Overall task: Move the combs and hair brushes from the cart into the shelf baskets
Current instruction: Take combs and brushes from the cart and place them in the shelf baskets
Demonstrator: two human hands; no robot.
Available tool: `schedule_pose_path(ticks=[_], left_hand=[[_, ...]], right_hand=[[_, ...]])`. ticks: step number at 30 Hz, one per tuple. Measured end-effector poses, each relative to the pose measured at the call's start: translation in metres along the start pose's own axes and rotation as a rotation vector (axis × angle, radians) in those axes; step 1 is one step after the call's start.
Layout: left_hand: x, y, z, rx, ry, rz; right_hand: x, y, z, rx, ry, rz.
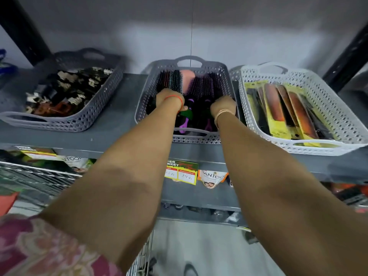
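Both my arms reach up into the grey middle basket on the shelf. It holds several hair brushes: a black round brush, purple-bristled brushes and a pink one. My left hand rests on the handle end of the black round brush, fingers curled over it. My right hand is down among the brushes at the basket's right side; its fingers are hidden. The white basket to the right holds packaged combs. The wire cart shows at lower left.
A grey basket of hair clips sits on the shelf at left. A price tag hangs on the shelf edge, with packets below it. Black shelf uprights stand at both sides. Floor shows below between my arms.
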State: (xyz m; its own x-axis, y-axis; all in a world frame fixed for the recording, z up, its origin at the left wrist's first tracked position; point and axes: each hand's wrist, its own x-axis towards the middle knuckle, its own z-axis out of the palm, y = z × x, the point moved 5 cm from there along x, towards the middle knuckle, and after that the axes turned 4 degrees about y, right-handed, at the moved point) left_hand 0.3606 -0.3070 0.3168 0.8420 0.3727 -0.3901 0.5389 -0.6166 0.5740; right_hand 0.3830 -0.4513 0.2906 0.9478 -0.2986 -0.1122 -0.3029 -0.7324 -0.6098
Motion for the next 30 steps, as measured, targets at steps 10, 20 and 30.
schedule_pose_path(ticks=[10, 20, 30], left_hand=[[-0.015, -0.076, -0.1, -0.357, 0.737, 0.131], [-0.058, -0.376, -0.172, -0.637, 1.042, -0.31], [-0.028, -0.592, -0.054, -0.665, 0.5, -0.755]], right_hand=[[-0.085, -0.132, 0.006, 0.347, 0.108, -0.56], [-0.285, -0.222, 0.238, 0.449, -0.662, -0.673], [-0.323, -0.042, 0.438, -0.353, -1.067, -0.153]])
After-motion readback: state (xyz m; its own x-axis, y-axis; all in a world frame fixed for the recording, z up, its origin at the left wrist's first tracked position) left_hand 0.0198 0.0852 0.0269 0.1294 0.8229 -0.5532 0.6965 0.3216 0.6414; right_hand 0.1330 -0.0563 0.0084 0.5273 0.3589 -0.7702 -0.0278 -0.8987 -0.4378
